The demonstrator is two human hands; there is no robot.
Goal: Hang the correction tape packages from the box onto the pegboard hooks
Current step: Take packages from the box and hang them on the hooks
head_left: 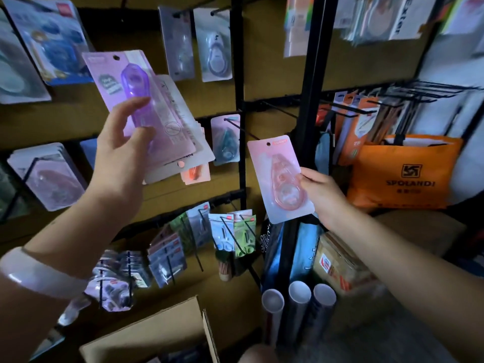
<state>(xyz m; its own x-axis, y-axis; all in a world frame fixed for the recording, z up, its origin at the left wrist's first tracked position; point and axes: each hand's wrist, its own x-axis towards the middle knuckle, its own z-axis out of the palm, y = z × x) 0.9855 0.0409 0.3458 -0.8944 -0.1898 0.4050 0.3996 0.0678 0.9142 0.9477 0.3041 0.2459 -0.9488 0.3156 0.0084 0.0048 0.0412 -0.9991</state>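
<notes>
Left hand [123, 142] grips fanned stack of purple correction tape packages [146, 111] — cards rise above fingers, tilted. Right hand [318, 188] pinches pink correction tape package [281, 179] by right edge — card upright, left of fingers, below empty peg hook [242, 128]. Cardboard box [157, 334] low between forearms.

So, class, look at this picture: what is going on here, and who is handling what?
A person is stocking a pegboard display. The left hand holds a fanned stack of packages, a purple correction tape package on top. The right hand pinches a pink correction tape package by its edge, its hole close to a black hook but not yet on it. An open cardboard box sits below.
</notes>
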